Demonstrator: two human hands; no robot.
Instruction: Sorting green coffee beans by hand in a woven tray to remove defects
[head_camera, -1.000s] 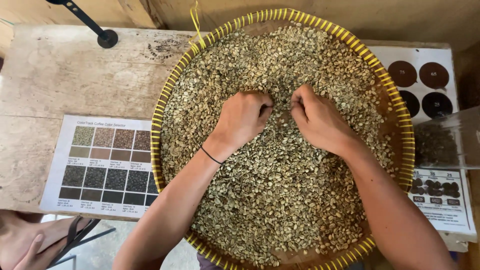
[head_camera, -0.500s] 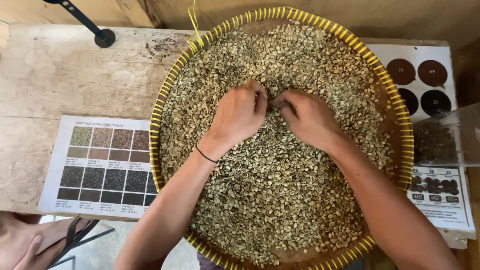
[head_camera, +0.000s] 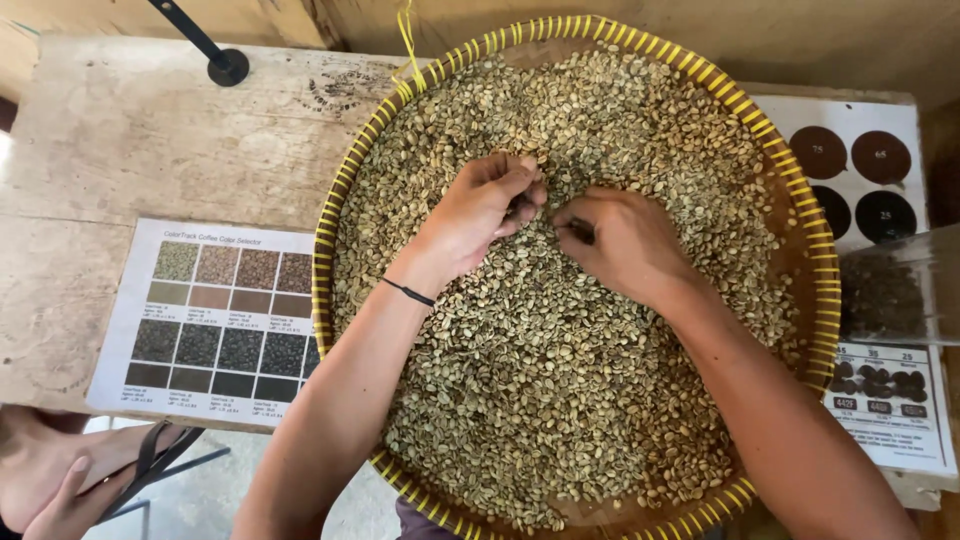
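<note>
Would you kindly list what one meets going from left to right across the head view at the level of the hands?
Colour chart sheet → yellow basket rim → left hand on the green coffee beans → right hand → clear container of dark beans.

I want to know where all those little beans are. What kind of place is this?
Probably a coffee sorting spot. A big round woven tray full of pale green beans sits on a rough wooden table, with a colour chart of bean shades beside it.
</note>
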